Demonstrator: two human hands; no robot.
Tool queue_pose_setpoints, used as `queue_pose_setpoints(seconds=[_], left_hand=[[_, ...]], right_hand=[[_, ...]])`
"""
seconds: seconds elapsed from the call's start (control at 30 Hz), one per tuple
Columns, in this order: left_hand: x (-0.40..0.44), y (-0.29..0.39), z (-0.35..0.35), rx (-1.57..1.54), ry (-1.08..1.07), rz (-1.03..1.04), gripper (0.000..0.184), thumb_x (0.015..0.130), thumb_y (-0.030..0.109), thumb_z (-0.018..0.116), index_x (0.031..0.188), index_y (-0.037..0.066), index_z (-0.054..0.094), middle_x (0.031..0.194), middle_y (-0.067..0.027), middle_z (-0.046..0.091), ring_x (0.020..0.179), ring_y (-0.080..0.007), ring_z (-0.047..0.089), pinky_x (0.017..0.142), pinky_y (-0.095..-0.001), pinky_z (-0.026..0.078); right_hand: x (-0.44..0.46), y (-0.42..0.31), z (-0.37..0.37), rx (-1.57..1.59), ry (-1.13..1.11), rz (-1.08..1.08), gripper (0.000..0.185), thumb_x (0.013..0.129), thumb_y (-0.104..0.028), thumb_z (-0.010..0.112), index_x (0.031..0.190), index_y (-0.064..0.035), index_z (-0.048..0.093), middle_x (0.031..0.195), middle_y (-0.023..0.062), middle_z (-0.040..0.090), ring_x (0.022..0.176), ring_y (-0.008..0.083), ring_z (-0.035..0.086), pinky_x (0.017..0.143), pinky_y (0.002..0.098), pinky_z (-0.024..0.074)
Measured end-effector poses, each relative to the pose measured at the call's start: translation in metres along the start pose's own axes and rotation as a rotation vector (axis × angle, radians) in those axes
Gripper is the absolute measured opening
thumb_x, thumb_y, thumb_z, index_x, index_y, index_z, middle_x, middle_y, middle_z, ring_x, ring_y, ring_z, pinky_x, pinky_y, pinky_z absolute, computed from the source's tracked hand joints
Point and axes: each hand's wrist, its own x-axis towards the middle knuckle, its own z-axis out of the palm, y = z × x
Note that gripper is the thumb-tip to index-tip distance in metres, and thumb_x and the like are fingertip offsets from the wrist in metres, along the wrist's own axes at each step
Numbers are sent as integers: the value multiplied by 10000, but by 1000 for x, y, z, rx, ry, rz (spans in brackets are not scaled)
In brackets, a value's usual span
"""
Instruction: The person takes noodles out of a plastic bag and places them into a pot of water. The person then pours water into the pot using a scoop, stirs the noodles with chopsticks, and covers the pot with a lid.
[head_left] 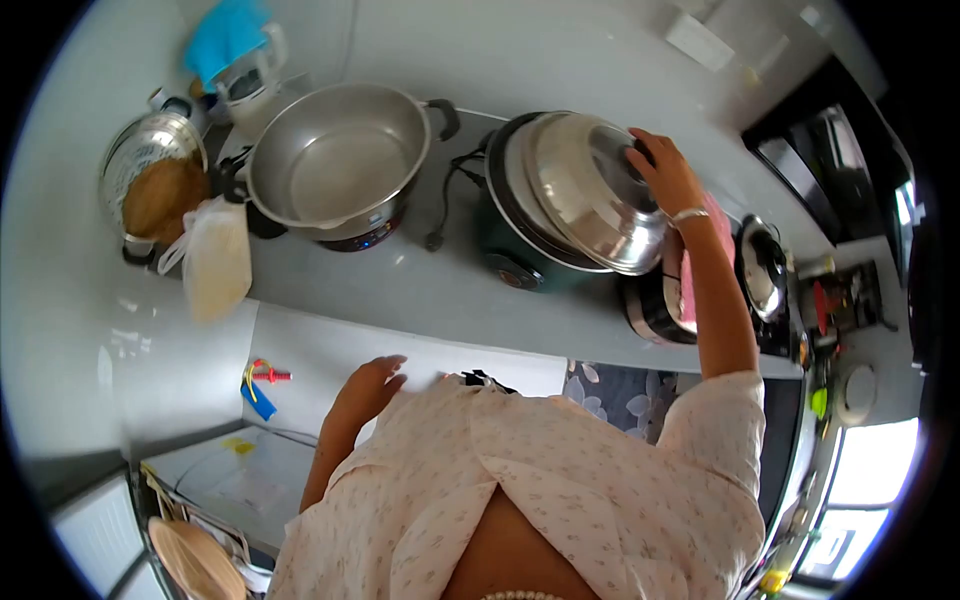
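Observation:
My right hand (668,172) grips the dark knob of a shiny steel pot lid (570,185). The lid sits tilted over a dark green electric cooker (540,275) with a round dial on its front; whether it rests on the cooker is unclear. Another pale, round rim shows beneath the lid's left side. My left hand (372,384) hangs low in front of the counter, fingers stretched out and holding nothing. To the left of the cooker, a wide steel pot (345,165) with dark handles stands uncovered on an induction hob (365,238); only its bare metal inside shows.
A loose black plug (434,241) lies on the grey counter (400,290). At the left are a steel colander (165,130), a brown bowl-like item (165,198), a tied plastic bag (220,260) and a blue-covered jug (228,45). Beyond my right forearm sits another lidded pan (763,270).

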Motion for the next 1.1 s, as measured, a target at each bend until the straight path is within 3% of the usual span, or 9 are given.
queue_pose_setpoints(seconds=[0.1, 0.17, 0.43, 0.57, 0.6, 0.77, 0.9, 0.97, 1.1], left_hand=[[4, -4, -1, 4, 65, 28, 329, 911, 180, 598, 1202, 28, 609, 1106, -189, 663, 997, -343, 640, 862, -409, 503], [4, 2, -10, -36, 134, 28, 302, 901, 115, 617, 1184, 11, 620, 1060, -173, 685, 940, -285, 668, 832, -369, 523], [5, -20, -79, -163, 403, -51, 251, 906, 109, 627, 1140, 19, 639, 989, -129, 698, 838, -210, 656, 761, -311, 520], [12, -65, -140, -150, 803, 0, 193, 899, 106, 642, 1068, 15, 666, 922, -105, 692, 778, -188, 636, 721, -286, 514], [15, -76, -160, -137, 901, 32, 183, 899, 102, 639, 1058, 17, 666, 924, -106, 690, 773, -191, 634, 713, -286, 511], [19, -130, -257, -24, 1149, 45, 175, 889, 138, 653, 1027, 31, 667, 946, -109, 677, 767, -213, 632, 697, -303, 505], [42, -166, -303, 176, 1209, -91, 338, 845, 308, 708, 1046, 43, 650, 1003, -112, 656, 839, -270, 637, 731, -374, 507], [59, -175, -317, 438, 1176, -209, 430, 821, 398, 719, 1063, 50, 646, 1027, -116, 656, 917, -283, 632, 776, -399, 499], [75, -189, -331, 557, 875, -446, 406, 800, 368, 719, 1076, 78, 654, 1015, -105, 657, 973, -296, 622, 782, -429, 486]], right_hand=[[-3, -3, -4, 31, -20, -39, 457, 943, -378, 556, 1313, -108, 550, 1235, 166, 577, 1148, 349, 548, 983, 406, 427], [-1, -2, -1, 54, -27, -46, 471, 948, -347, 561, 1351, -105, 522, 1274, 161, 561, 1180, 335, 538, 1003, 391, 415], [-2, -16, -9, -5, -97, -20, 488, 981, -345, 507, 1397, -92, 470, 1397, 169, 480, 1284, 338, 466, 1071, 387, 366], [5, -3, -4, -77, -63, -17, 509, 990, -353, 489, 1418, -82, 447, 1438, 156, 449, 1325, 340, 425, 1103, 396, 333], [3, -14, -4, -104, 50, -45, 481, 992, -331, 496, 1393, -66, 481, 1411, 154, 482, 1286, 332, 469, 1070, 402, 371], [-4, -134, -2, 85, 282, -119, 315, 979, -215, 542, 1240, -58, 623, 1208, 130, 644, 1068, 247, 626, 855, 344, 505], [-29, -332, 40, 285, -59, -221, 191, 884, -49, 634, 1069, -61, 679, 1068, 83, 696, 970, 211, 664, 813, 322, 526], [-34, -399, 96, 307, -89, -602, 245, 811, 8, 676, 1041, -77, 684, 1040, 96, 689, 963, 252, 671, 823, 345, 540], [-15, -512, 216, 568, -338, -712, 382, 850, -33, 620, 1226, -95, 595, 1303, 132, 562, 1120, 319, 585, 919, 386, 500]])
